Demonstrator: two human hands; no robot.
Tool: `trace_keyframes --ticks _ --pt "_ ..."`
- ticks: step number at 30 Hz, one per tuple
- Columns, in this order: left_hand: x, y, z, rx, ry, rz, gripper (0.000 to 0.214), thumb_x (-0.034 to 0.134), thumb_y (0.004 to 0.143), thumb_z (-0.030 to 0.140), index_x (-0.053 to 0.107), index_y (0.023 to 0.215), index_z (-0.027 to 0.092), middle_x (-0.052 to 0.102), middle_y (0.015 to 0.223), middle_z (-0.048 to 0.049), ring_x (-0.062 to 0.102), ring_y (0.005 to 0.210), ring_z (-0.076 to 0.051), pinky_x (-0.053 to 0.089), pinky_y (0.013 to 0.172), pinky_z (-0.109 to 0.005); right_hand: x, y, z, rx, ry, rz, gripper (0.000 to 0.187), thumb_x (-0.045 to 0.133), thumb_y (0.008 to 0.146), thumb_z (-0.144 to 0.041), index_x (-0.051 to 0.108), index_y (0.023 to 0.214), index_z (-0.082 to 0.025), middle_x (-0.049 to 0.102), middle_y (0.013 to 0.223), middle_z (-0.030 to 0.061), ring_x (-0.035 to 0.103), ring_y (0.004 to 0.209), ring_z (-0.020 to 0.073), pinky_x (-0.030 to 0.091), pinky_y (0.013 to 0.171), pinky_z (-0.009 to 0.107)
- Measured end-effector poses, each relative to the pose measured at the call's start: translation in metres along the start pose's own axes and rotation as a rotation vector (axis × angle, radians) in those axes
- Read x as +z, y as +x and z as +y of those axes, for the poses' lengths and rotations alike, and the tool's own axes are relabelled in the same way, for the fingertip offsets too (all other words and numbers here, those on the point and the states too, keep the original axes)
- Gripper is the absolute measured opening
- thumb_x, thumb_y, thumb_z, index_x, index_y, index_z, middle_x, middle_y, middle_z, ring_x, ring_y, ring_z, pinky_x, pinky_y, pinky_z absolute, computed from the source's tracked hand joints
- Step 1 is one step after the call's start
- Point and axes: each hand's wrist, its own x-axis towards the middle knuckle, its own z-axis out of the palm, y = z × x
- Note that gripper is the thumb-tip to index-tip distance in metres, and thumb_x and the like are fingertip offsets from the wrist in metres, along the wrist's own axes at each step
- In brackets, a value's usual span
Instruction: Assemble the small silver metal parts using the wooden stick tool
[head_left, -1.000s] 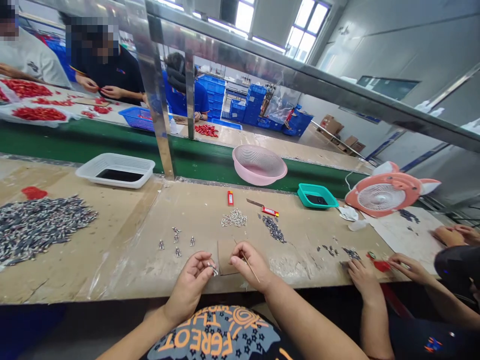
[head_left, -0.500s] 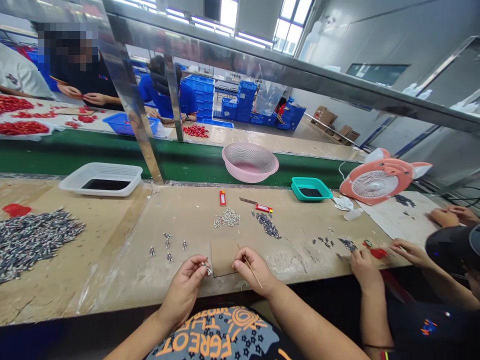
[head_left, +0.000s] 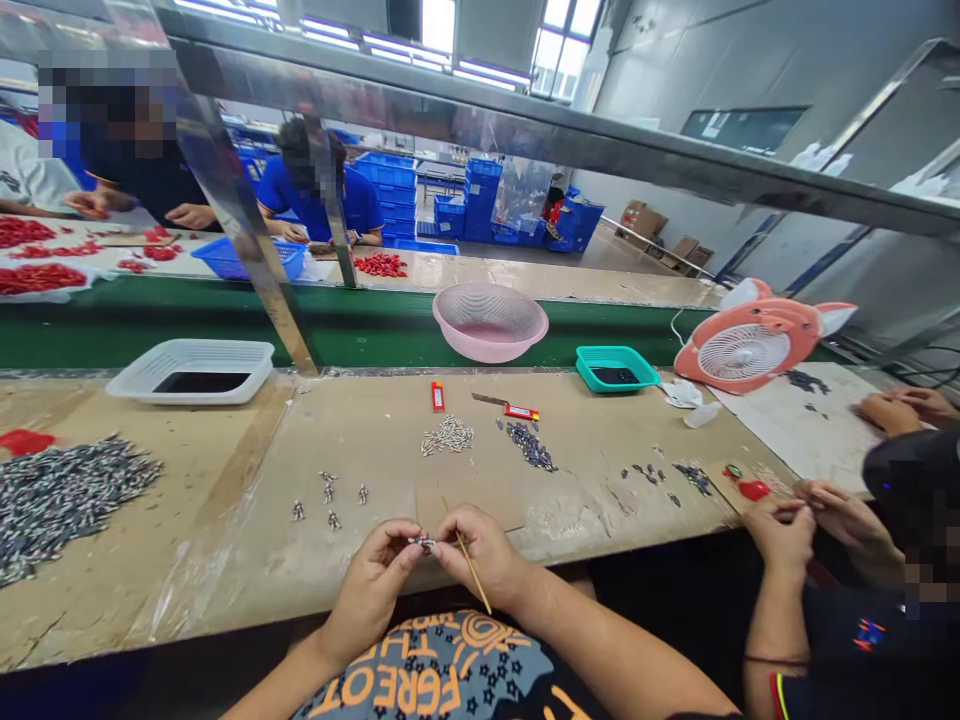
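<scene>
The two hands meet at the near edge of the table (head_left: 247, 580). The left hand (head_left: 379, 570) pinches a small figure (head_left: 424, 543) between thumb and fingers, and the fingertips of the right hand (head_left: 484, 555) close on its right end. The right hand also keeps a thin stick (head_left: 474, 572) gripped, slanting across it. A flat board (head_left: 499, 503) lies just beyond the right hand, partly covered by it.

To the left of the board stand or lie five more figures (head_left: 328, 494), apart from one another; their exact pose is too small to tell. Farther off are a pale pile (head_left: 448, 436) and, to its right, a dark pile (head_left: 529, 447). Beyond these lie a red pack (head_left: 437, 397) and, to the right, a blade (head_left: 488, 399) with its right end by a second red pack (head_left: 522, 412).

A large heap (head_left: 75, 500) fills the left side. Along the far edge sit a white basket (head_left: 262, 360), a pink bowl (head_left: 491, 350) and a green tray (head_left: 600, 386). Far right is a fan (head_left: 750, 348); nearer, a co-worker's hands (head_left: 784, 535) are close together.
</scene>
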Motion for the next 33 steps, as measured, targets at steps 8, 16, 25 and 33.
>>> trace_keyframes --ticks 8,16,25,33 --pt "-0.002 0.001 -0.001 0.002 0.023 0.008 0.014 0.060 0.082 0.027 0.058 0.095 0.022 0.062 0.092 -0.0020 0.057 0.088 -0.017 0.045 0.082 -0.029 -0.005 -0.002 0.004 -0.009 -0.011 -0.001 0.005 0.063 0.074 -0.016 0.059 0.076 -0.017 0.057 0.072 -0.0007 0.054 0.071 0.0128 0.041 0.067 0.024" --pt "0.000 0.003 0.008 -0.035 0.139 0.034 0.014 0.064 0.077 0.031 0.066 0.087 0.021 0.067 0.089 -0.0046 0.059 0.087 -0.021 0.046 0.081 -0.031 0.000 -0.004 0.000 -0.009 -0.017 -0.013 0.007 0.063 0.074 -0.017 0.059 0.080 -0.019 0.060 0.076 -0.0004 0.055 0.073 0.0136 0.042 0.070 0.025" --pt "0.001 0.004 0.013 -0.101 0.088 0.000 0.026 0.054 0.085 0.037 0.064 0.102 0.021 0.068 0.089 -0.0052 0.062 0.082 -0.020 0.047 0.079 -0.032 0.010 0.001 0.001 0.144 0.086 0.043 0.008 0.057 0.071 -0.011 0.056 0.073 -0.018 0.059 0.068 -0.0023 0.052 0.064 0.0114 0.041 0.061 0.022" --pt "0.005 0.005 0.015 -0.090 0.091 -0.030 0.019 0.058 0.081 0.036 0.064 0.082 0.018 0.062 0.071 -0.0014 0.057 0.070 -0.017 0.046 0.067 -0.026 0.013 -0.002 0.003 0.134 0.168 0.017 0.009 0.056 0.069 -0.009 0.056 0.072 -0.018 0.057 0.066 -0.0036 0.051 0.061 0.0103 0.040 0.059 0.021"
